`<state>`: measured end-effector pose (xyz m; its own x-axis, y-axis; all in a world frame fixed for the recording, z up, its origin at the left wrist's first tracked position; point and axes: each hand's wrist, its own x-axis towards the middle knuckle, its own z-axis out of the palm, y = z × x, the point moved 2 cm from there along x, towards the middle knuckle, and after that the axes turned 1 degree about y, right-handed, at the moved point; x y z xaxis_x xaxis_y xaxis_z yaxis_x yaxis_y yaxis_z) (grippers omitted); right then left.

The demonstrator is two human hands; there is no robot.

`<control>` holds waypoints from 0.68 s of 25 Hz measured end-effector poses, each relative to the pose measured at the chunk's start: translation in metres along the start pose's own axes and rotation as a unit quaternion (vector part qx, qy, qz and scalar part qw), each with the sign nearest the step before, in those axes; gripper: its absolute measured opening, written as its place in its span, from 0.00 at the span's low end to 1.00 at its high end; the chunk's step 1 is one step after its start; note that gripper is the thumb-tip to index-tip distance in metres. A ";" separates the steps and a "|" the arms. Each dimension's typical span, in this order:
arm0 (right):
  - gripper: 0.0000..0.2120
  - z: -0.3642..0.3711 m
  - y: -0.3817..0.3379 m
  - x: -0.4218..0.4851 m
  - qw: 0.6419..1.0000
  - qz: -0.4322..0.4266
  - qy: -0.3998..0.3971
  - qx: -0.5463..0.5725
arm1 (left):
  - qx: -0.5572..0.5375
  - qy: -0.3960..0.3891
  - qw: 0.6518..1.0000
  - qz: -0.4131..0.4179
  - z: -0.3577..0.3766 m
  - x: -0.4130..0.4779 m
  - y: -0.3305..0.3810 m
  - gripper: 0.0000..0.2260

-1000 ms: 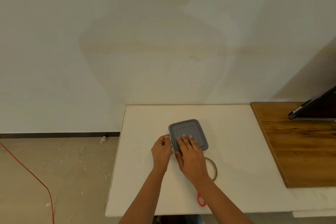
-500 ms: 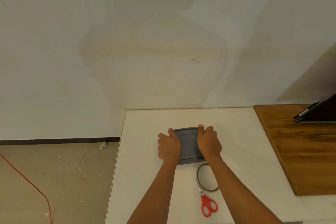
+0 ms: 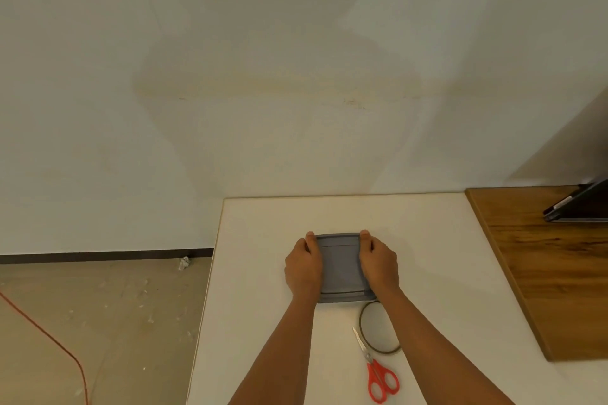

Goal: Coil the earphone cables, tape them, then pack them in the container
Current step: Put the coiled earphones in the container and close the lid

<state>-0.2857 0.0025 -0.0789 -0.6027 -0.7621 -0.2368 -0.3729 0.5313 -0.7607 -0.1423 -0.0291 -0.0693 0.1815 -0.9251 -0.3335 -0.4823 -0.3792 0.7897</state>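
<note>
The left hand (image 3: 302,268) and the right hand (image 3: 378,268) each clasped one side of the container (image 3: 340,268) on the worktop (image 3: 263,306). Uneven pressing might leave it not fully closed, or push it onto the tape (image 3: 361,322) just at its near side. The earphones were not visible; whether they lay inside, I could not tell.

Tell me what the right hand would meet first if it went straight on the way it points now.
The way looks free: the right hand, gripping the container by its right side, points toward the wall, with only white table ahead. The wall would likely come first.
</note>
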 end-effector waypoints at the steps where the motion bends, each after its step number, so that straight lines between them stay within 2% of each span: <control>1: 0.24 -0.002 0.001 0.001 1.000 0.003 0.001 0.008 | 0.012 -0.017 1.000 -0.005 0.000 0.000 0.003 0.23; 4: 0.15 -0.014 -0.004 0.014 0.998 0.020 -0.006 0.056 | -0.025 -0.057 0.998 -0.028 -0.003 0.011 0.018 0.21; 6: 0.10 -0.023 -0.013 0.028 0.998 0.017 -0.005 0.065 | -0.042 -0.078 0.996 -0.015 -0.004 0.023 0.031 0.14; 7: 0.11 -0.027 -0.016 0.034 0.998 0.007 0.003 0.060 | -0.030 -0.090 0.995 0.000 -0.004 0.027 0.036 0.11; 12: 0.15 -0.030 -0.012 0.041 0.998 -0.032 0.030 0.040 | -0.040 -0.105 0.993 0.040 0.001 0.026 0.043 0.16; 17: 0.16 -0.044 -0.002 0.016 0.998 -0.028 0.039 0.039 | -0.049 -0.108 0.993 0.014 -0.007 0.011 0.030 0.19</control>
<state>-0.3255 0.0057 -0.0549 -0.6367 -0.7568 -0.1481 -0.3526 0.4565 -0.8169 -0.1485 -0.0504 -0.0458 -0.0240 -0.9141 -0.4049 -0.3969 -0.3630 0.8430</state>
